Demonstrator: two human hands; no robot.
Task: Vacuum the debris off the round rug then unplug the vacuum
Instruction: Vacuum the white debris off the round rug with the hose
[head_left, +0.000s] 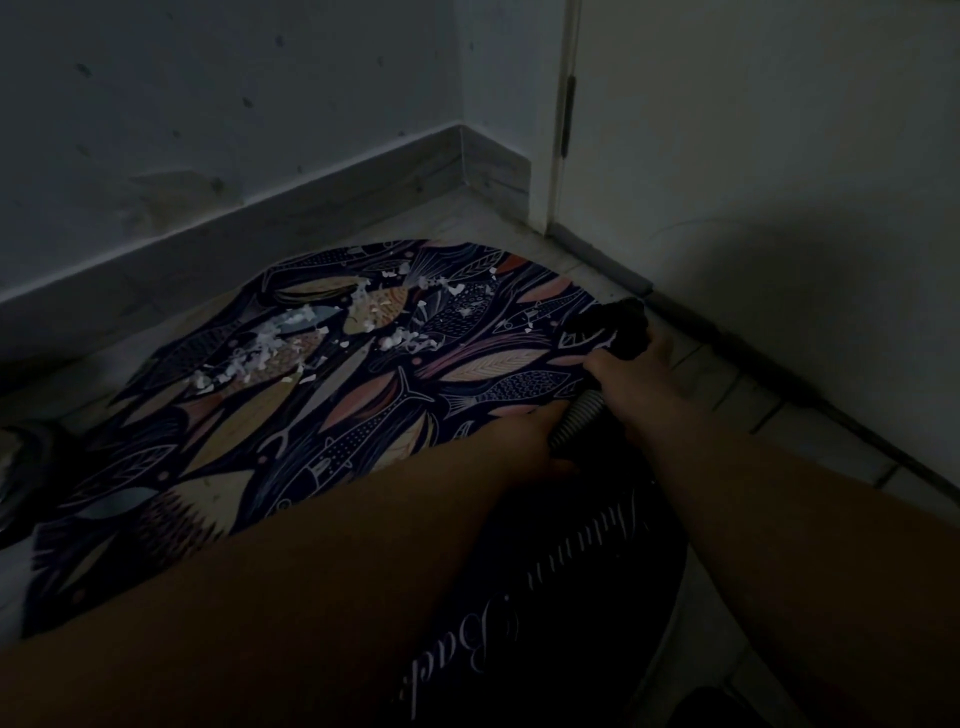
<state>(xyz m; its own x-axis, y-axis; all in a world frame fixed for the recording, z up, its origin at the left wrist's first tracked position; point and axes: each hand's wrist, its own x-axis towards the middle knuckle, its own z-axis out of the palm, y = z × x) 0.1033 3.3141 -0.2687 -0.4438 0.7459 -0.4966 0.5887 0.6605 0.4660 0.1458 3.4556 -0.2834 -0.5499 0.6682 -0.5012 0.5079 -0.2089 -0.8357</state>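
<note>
Fingers (602, 364) of the right hand (641, 387) grip the nozzle (610, 325) neck; the left hand (522, 436) holds the ribbed hose (576, 421) behind, presumably steadying aim. Debris (291, 338) lies well apart, farther across the round rug (363, 415).

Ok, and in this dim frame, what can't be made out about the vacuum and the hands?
Head view:
Vacuum body, cord, plug: none recognisable; only ribbed hose and dark nozzle, gripped by the right hand, show.
Nozzle mouth: lost in darkness; contact with the round rug unclear.
Left hand: fingers hidden behind its back and the hose.
Dark object at left edge: cut off, too dim to identify.
</note>
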